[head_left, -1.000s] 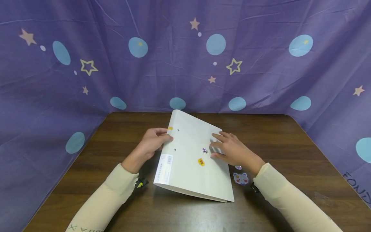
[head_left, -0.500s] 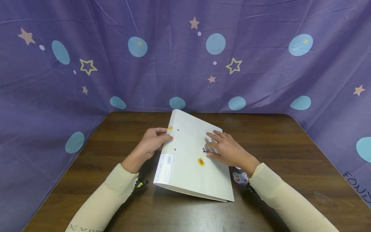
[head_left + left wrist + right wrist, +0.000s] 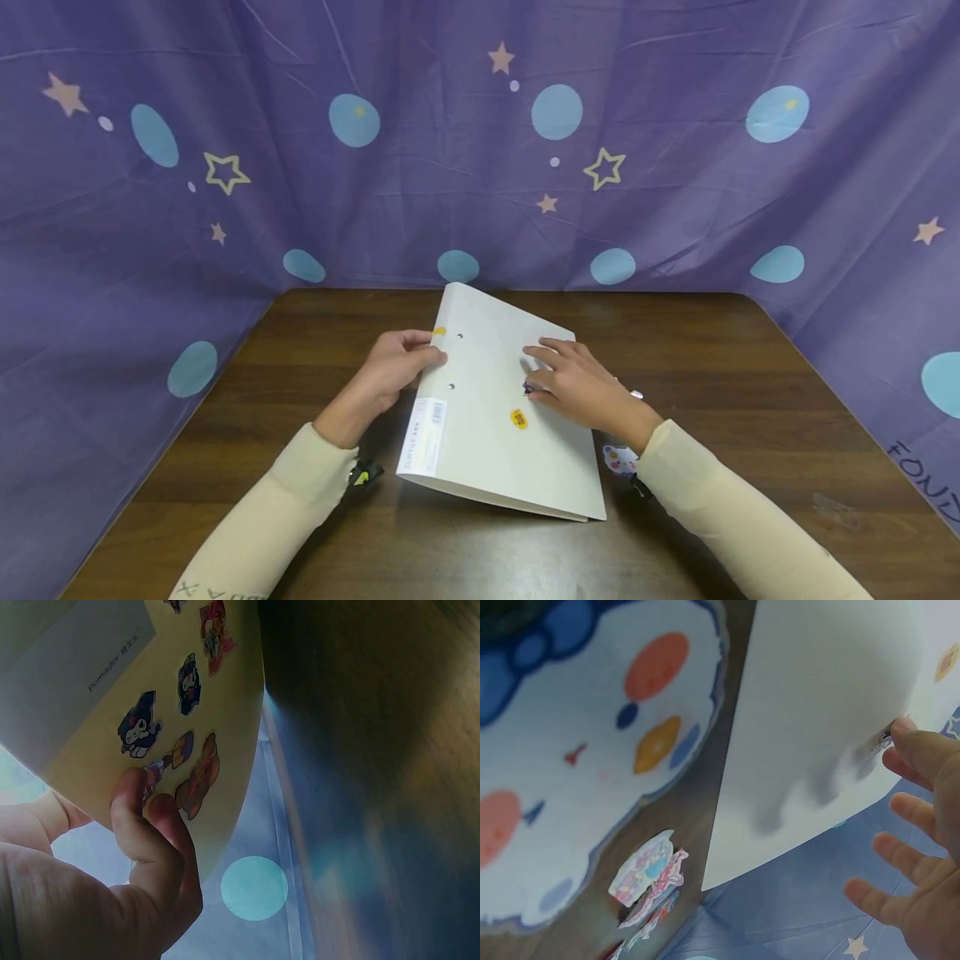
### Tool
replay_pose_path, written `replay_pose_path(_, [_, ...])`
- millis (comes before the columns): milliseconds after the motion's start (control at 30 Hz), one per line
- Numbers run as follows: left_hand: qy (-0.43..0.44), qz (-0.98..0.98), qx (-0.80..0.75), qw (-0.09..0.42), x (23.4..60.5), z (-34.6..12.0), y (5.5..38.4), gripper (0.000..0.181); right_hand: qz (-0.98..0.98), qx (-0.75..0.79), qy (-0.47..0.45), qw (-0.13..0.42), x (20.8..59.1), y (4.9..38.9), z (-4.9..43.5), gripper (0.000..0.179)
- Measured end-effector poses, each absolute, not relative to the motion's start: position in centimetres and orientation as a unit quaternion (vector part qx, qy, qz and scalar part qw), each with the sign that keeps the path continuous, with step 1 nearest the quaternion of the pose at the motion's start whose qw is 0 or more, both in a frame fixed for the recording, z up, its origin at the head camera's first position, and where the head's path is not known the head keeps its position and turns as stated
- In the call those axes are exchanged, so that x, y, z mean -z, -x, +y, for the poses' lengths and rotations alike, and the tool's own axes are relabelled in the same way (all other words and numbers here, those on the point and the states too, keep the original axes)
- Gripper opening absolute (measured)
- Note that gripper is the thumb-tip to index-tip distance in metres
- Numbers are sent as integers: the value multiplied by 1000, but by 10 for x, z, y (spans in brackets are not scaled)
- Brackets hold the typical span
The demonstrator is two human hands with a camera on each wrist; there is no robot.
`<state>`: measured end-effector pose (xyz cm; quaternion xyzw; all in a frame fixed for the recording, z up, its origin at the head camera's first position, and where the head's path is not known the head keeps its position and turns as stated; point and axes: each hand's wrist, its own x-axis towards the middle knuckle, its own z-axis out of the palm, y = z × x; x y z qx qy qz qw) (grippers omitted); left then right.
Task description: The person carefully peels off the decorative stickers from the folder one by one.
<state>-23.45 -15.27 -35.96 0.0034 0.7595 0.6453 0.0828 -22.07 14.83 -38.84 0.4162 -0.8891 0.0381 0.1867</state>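
Head view (clock positions from the folder's centre). The white folder [image 3: 483, 400] is slanted at the middle of the table [image 3: 735, 400]; its lower edge gapes slightly at 6 o'clock, and its inside is hidden. At 9 to 10 o'clock the left hand [image 3: 390, 367] pinches the spine side, thumb on the cover, fingers behind, beside an orange sticker [image 3: 439, 332]. At 2 to 3 o'clock the right hand [image 3: 581, 390] has its fingers spread over the cover. A small sticker [image 3: 527, 388] is at its thumb and forefinger; a yellow sticker [image 3: 519, 419] is near the centre. A label [image 3: 423, 437] runs along 8 o'clock. At 4 o'clock, a bear sticker [image 3: 618, 459] shows partly beyond the forearm. At 12 o'clock hangs a purple curtain [image 3: 465, 50].

Left wrist view. Two fingertips, from 7 o'clock, press a folder surface bearing several character stickers [image 3: 140, 727].

Right wrist view. The bear sticker fills 10 o'clock; a pile of stickers [image 3: 649, 881] is at 7 o'clock. At 4 o'clock the outer three fingers are held apart; whether the thumb touches the small sticker cannot be told.
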Motion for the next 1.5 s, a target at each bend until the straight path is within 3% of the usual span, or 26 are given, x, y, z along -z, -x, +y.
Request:
replay_pose_path(433, [-1, 758, -647, 81, 358, -152, 234, 50, -876, -50, -427, 217, 390, 222, 143, 6])
replay_pose_path(1500, [-2, 761, -644, 79, 359, -152, 233, 50, -904, -232, -336, 127, 393, 236, 155, 8])
